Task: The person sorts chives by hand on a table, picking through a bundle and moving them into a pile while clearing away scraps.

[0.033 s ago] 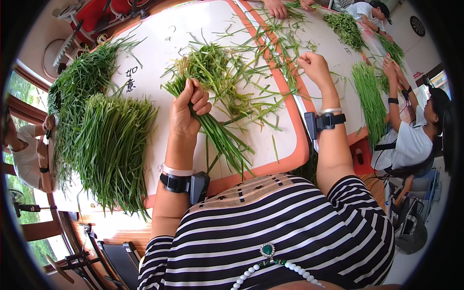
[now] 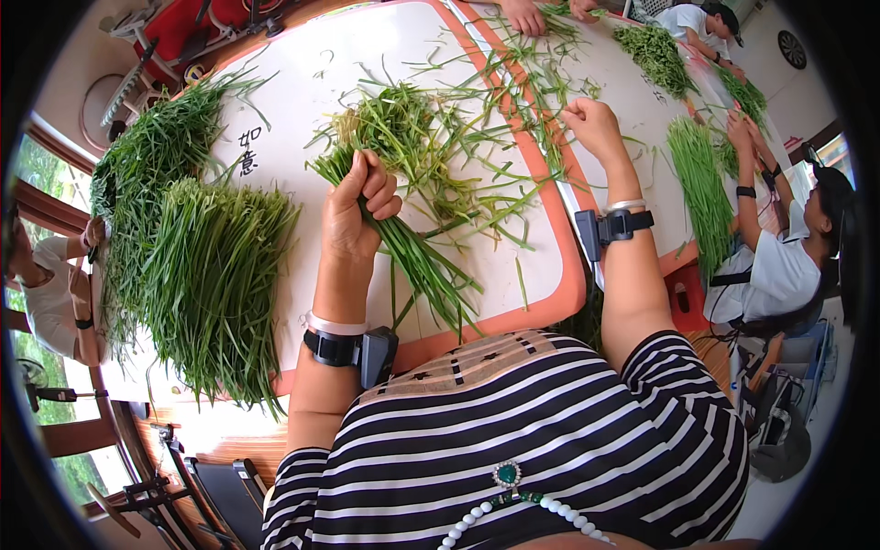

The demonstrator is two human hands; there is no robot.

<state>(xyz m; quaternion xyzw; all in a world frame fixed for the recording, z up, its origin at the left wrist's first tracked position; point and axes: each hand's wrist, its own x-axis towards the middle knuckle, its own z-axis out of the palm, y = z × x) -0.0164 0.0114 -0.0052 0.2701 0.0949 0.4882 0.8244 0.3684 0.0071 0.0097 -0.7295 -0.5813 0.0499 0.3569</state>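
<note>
My left hand (image 2: 363, 203) is wrapped round a bunch of green chives (image 2: 423, 264), whose leaf ends slant down toward the table's near edge. Just beyond the fist, a loose heap of chives (image 2: 403, 124) with pale and yellowish bits lies on the white table (image 2: 298, 105). My right hand (image 2: 594, 130) is raised over the orange-edged seam to the right, its fingers pinched together. Whatever those fingers hold, if anything, is too small to make out. Stray leaves (image 2: 541, 101) are scattered beyond it.
A thick, even pile of chives (image 2: 215, 275) lies at the left, a looser green pile (image 2: 151, 156) behind it. More chives (image 2: 698, 183) lie on the right table. Co-workers sit at the left (image 2: 50, 298), right (image 2: 779, 261) and far right; another person's hand (image 2: 522, 16) is at the far edge.
My right hand has shifted very slightly to the left. The left hand keeps its hold on the chives, and nothing else visibly differs.
</note>
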